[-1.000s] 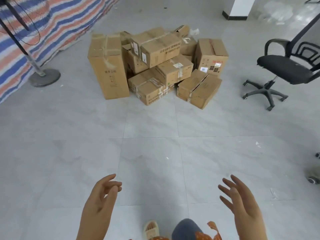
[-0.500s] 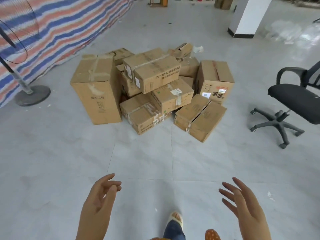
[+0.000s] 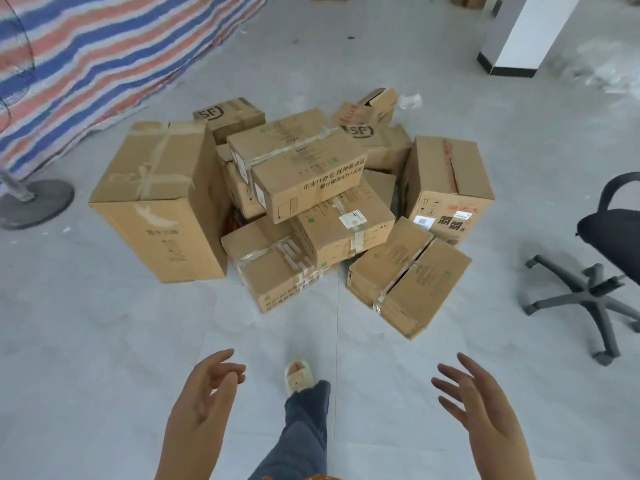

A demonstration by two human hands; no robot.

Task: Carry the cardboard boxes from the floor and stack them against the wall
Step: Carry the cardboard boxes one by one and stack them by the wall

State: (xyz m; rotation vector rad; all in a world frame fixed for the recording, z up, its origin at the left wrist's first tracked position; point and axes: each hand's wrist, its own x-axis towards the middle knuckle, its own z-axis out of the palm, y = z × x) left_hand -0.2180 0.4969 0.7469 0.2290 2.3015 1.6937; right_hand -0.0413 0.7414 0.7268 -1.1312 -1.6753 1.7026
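A pile of several brown cardboard boxes lies on the grey tiled floor ahead of me. A tall upright box (image 3: 157, 199) stands at its left. One long taped box (image 3: 298, 164) rests tilted on top of the heap. A low box (image 3: 410, 275) lies nearest, at the front right, and a box with red print (image 3: 448, 188) stands behind it. My left hand (image 3: 204, 400) and my right hand (image 3: 478, 403) are raised in front of me, palms facing each other, fingers relaxed, holding nothing. Both are short of the pile.
A black swivel chair (image 3: 602, 265) stands on the right. On the left are a fan's round base (image 3: 33, 202) and a striped tarpaulin (image 3: 86, 60). A white pillar (image 3: 526, 32) rises at the back right. My foot in a pale slipper (image 3: 298, 375) steps forward.
I have walked closer, so the pile now looks larger and nearer. My hands stay raised and empty. A foot has swung forward between them.
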